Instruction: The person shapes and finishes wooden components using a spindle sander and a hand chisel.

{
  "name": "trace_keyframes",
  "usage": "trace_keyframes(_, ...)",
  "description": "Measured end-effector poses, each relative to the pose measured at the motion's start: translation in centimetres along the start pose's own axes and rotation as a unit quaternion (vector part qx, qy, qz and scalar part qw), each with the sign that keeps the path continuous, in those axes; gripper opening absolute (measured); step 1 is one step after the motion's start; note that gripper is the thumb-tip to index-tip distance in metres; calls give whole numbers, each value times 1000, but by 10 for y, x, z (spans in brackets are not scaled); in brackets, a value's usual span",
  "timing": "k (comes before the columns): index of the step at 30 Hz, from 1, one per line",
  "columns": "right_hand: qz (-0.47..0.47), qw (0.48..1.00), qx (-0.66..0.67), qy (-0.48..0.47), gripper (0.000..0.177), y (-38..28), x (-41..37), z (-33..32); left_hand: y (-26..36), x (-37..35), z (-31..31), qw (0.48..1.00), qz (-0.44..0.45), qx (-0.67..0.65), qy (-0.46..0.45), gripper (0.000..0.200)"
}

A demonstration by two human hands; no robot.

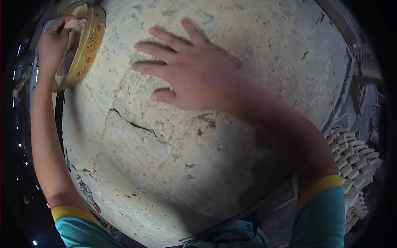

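Observation:
My right hand (186, 66) is spread over the worn, powder-dusted tabletop (165, 165), palm down with the fingers apart and nothing in them. At the far left, my left hand (57, 37) reaches over a round yellow tub (89, 49) with red flower patterns on its side. Its fingers are pinched together on a pale, crumpled lump (77, 25) at the tub's opening. What the lump is made of I cannot tell. The tub sits at the table's left edge, and its inside is partly hidden by my hand and wrist.
Stacks of pale, curved wooden-looking pieces (351, 161) stand low on the right, beyond the table's edge. A small tool with a red tip (97, 208) lies near the left front edge. Cracks and chipped patches mark the tabletop.

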State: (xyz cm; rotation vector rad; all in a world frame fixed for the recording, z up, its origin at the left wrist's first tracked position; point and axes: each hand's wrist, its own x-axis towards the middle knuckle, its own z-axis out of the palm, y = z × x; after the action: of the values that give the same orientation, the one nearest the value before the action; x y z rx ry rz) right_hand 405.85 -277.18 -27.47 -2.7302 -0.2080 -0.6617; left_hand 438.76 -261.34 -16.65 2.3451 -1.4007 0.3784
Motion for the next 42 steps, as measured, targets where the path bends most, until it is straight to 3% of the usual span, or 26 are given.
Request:
trace_keyframes(1,7,1000,0,-19,55,-2,0,-2,39,-7,-3,997,-45,-47,-33,29)
trace_keyframes(3,13,999,-11,-34,57,-2,2,-4,101,-18,6,986,-10,-121,-116,27)
trace_keyframes(4,19,999,-15,-42,58,-2,2,-5,119,-25,18,972,70,-149,-165,29)
trace_keyframes(7,35,995,34,-82,58,-2,2,-10,148,-22,44,941,24,-216,-260,31)
trace_keyframes(10,19,999,8,-25,58,1,0,-6,148,-17,47,927,76,-251,-267,27)
trace_keyframes(14,19,999,4,-26,57,1,1,-6,162,-26,42,924,27,-272,-266,36)
trace_keyframes(17,14,999,3,-39,57,0,0,-6,163,-36,29,935,32,-185,-299,42)
trace_keyframes(20,17,997,-12,-71,58,1,4,-11,173,-54,24,956,55,-181,-223,36)
trace_keyframes(25,11,998,8,-54,58,3,3,-9,168,-82,17,982,102,-37,-153,36)
trace_keyframes(28,9,999,22,-38,60,4,5,-6,107,-70,0,999,25,45,-17,38)
trace_keyframes(30,0,999,13,-51,61,3,8,-12,31,-40,-11,994,1,93,51,40)
trace_keyframes(32,0,998,4,-56,61,2,9,-14,-1,-9,-6,978,-172,-106,-42,41)
trace_keyframes(35,-4,998,11,-64,60,2,11,-20,-66,8,48,987,-69,-79,-122,38)
trace_keyframes(38,-1,998,17,-54,59,3,9,-16,-49,12,36,976,-116,-72,-170,35)
trace_keyframes(42,4,999,14,-51,59,4,6,-13,20,1,11,993,-99,-11,-62,25)
